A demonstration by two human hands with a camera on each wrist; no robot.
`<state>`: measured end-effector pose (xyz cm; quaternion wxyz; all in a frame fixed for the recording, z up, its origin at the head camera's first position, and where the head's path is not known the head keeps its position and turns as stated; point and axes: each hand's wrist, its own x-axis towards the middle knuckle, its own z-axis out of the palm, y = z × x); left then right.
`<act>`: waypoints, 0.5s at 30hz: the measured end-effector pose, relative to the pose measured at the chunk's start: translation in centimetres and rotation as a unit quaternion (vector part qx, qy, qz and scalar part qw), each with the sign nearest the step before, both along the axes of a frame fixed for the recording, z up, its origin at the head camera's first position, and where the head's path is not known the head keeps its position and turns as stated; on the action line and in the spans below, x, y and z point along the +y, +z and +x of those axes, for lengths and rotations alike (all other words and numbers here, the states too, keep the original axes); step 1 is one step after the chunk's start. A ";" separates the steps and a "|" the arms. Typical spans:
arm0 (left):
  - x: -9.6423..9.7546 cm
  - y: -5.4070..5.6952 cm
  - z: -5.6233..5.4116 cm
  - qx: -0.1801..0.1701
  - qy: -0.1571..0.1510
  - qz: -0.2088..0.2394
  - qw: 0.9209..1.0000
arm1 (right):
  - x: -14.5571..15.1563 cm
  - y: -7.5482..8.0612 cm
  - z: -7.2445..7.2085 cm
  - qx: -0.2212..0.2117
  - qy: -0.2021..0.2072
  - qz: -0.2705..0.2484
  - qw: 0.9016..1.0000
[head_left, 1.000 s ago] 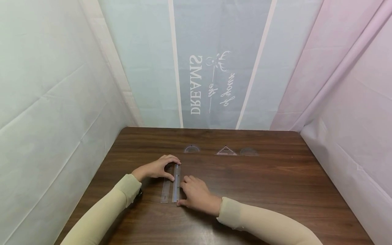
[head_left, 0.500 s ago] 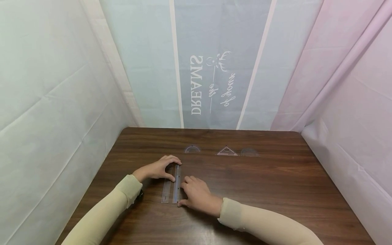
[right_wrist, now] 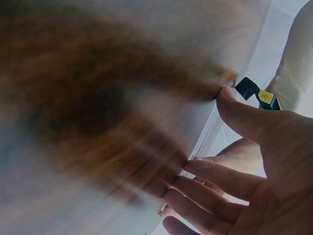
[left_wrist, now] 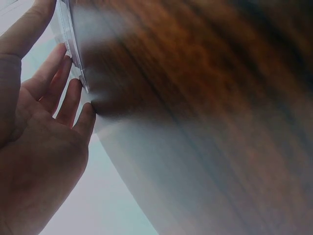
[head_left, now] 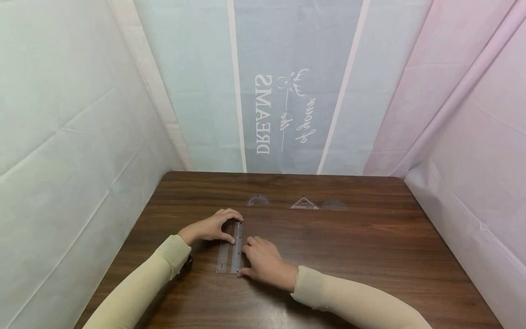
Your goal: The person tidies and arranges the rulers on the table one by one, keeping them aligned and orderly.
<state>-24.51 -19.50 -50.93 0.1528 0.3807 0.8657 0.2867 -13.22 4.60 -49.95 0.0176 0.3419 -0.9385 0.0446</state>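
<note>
Two clear rulers lie side by side on the wooden table, pointing away from me. The right one, a blue-marked ruler, has both hands at it. My left hand arches over the other clear ruler, fingertips at the blue-marked ruler's far end and thumb at its left edge. My right hand touches the right edge with its fingertips, its thumb at the near end. In the left wrist view the left fingers reach out loosely to the ruler's edge. The right fingers are nearly straight in the right wrist view.
Near the table's far edge lie a small protractor, a set square and a second, fainter protractor. Cloth walls enclose the table on the left, right and back. A black device with a yellow label sits on the left wrist.
The blue-marked ruler has edged very slightly left, with the right hand following it. The left hand, the other ruler and the far pieces stay as they were.
</note>
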 end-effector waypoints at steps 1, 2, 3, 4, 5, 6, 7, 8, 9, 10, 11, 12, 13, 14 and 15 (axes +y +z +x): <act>0.0 0.0 0.0 -0.001 0.000 0.000 1.000 | 0.0 0.0 0.0 0.001 0.000 0.000 1.000; 0.0 0.0 0.0 -0.002 0.000 0.000 1.000 | 0.0 0.0 0.0 0.003 0.000 0.000 1.000; 0.0 0.0 0.0 -0.003 0.001 0.000 1.000 | 0.0 -0.1 0.0 0.003 0.000 0.000 1.000; 0.0 -0.1 0.0 -0.003 0.001 0.000 1.000 | 0.0 -0.1 -0.1 0.004 0.000 0.000 1.000; 0.0 -0.1 0.0 -0.004 0.001 0.000 1.000 | 0.0 -0.2 0.0 0.004 0.000 0.001 1.000; 0.0 -0.1 0.0 -0.004 0.001 -0.001 1.000 | 0.0 -0.2 0.0 0.004 -0.001 0.001 1.000; 0.0 -0.1 0.0 -0.004 0.001 -0.001 1.000 | 0.0 -0.3 -0.1 0.005 0.000 0.000 1.000; 0.0 -0.1 0.0 -0.004 0.001 -0.001 1.000 | 0.0 -0.3 0.0 0.005 0.000 0.000 1.000; 0.0 -0.1 0.0 -0.003 0.001 -0.001 1.000 | 0.0 -0.4 0.0 0.005 0.000 0.000 1.000; 0.0 -0.1 0.0 -0.003 0.002 -0.001 1.000 | 0.1 -0.4 0.0 0.005 0.001 -0.001 1.000; 0.0 -0.1 0.0 -0.002 0.002 -0.001 1.000 | 0.1 -0.4 0.0 0.005 0.002 -0.001 1.000; 0.0 -0.1 0.0 -0.001 0.001 -0.002 1.000 | 0.1 -0.4 0.0 0.006 0.003 -0.002 1.000; 0.0 -0.1 0.0 -0.001 0.001 -0.001 1.000 | 0.1 -0.4 0.0 0.007 0.004 -0.003 1.000; 0.0 -0.2 0.0 0.000 0.001 -0.001 1.000 | 0.1 -0.5 0.0 0.007 0.004 -0.003 1.000; 0.0 -0.2 0.0 0.000 0.001 -0.001 1.000 | 0.1 -0.5 0.0 0.007 0.006 -0.003 1.000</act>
